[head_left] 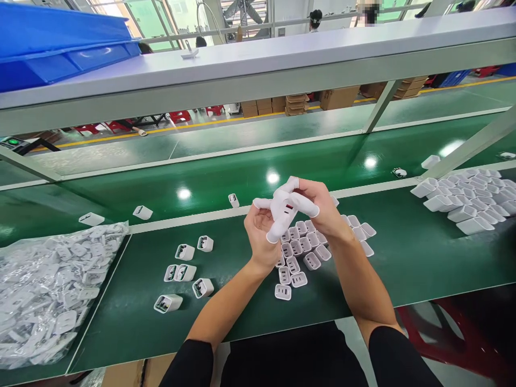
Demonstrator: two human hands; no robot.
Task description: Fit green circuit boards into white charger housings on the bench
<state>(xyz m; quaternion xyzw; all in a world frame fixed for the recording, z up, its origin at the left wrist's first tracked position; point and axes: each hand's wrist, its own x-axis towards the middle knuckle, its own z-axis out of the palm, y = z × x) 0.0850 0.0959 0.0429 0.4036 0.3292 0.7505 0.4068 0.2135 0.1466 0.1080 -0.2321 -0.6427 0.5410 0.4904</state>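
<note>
A white charger (284, 213) with small dark port slots is held up between both hands above the bench. My left hand (260, 231), with white finger covers, grips it from the left and below. From above and the right, the covered fingertips of my right hand (322, 207) press on the same charger. Finished-looking white chargers (305, 245) stand in rows under my hands, slotted faces up. To the left lie several open charger housings (184, 251) with circuit parts showing inside. My fingers hide part of the held charger.
A clear plastic bag (52, 290) of small white parts lies at the left. Many white housings (470, 196) stand grouped at the right. The green conveyor belt (209, 183) behind carries a few housings. A white shelf (258, 64) crosses above, with blue bins (68, 43) on it.
</note>
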